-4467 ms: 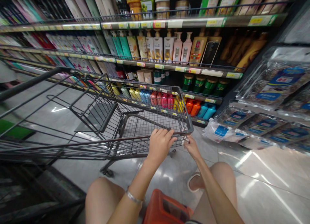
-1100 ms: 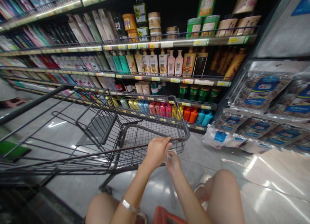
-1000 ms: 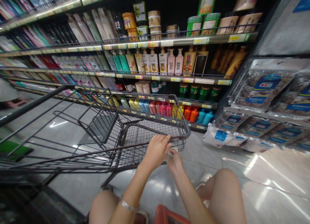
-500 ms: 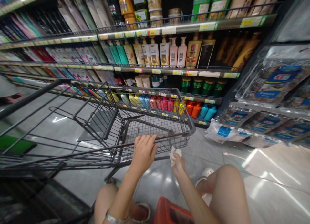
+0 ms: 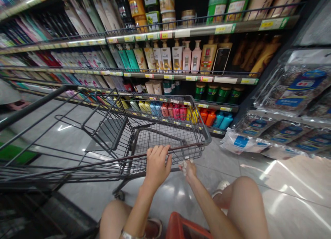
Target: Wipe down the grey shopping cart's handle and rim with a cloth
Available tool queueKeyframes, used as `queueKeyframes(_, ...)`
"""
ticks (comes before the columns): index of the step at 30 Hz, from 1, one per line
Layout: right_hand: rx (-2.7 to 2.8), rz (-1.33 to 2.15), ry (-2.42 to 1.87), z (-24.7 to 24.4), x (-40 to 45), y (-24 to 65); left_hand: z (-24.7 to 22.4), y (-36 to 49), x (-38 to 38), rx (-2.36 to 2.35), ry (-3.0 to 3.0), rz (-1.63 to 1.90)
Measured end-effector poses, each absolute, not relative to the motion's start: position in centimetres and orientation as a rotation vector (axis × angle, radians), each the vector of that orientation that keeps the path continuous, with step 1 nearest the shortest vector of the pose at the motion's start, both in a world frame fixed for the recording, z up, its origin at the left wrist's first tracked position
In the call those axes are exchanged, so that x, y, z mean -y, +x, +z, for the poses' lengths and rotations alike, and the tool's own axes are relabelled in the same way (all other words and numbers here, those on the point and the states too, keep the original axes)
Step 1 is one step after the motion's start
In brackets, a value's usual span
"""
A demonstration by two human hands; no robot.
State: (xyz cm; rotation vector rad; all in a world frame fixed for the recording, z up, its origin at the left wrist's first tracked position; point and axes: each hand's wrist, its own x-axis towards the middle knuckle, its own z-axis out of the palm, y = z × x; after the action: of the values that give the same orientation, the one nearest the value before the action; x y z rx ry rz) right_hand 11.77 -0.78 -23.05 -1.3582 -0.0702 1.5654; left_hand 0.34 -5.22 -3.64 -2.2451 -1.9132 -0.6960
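Observation:
A dark wire shopping cart (image 5: pixel 165 134) stands in front of me, its long side toward me. My left hand (image 5: pixel 158 161) is closed over the cart's near top rail, fingers curled over the bar. Lower and to the right, my right hand (image 5: pixel 190 170) pinches a crumpled white wipe (image 5: pixel 184 166) against the lower wires of the cart's side, close to its front corner. Whether the wipe is paper or cloth I cannot tell. Some of the right fingers are hidden behind it.
Shelves of shampoo bottles (image 5: pixel 165 58) and jars run behind the cart. Silvery bagged packs (image 5: pixel 297 87) hang at the right. An orange plastic stool (image 5: pixel 176 225) is between my legs, and a cart wheel (image 5: pixel 119 195) rests on the tiled floor.
My right hand has turned and moved slightly, bringing the wipe against the cart's lower wires. The left hand keeps its hold on the rail. The whole view has shifted slightly.

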Motion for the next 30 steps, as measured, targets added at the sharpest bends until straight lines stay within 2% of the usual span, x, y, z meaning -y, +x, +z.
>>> queueKeyframes(12,0.074,1.805,-1.246,-17.2,0.5,12.1,-3.8,0.3,5.1,1.914,-2.272,-0.697)
queueKeyframes(30,0.16,1.694,-1.067,-5.5,1.5,10.8,-3.2,0.4,5.1,1.948,-2.339,-0.78)
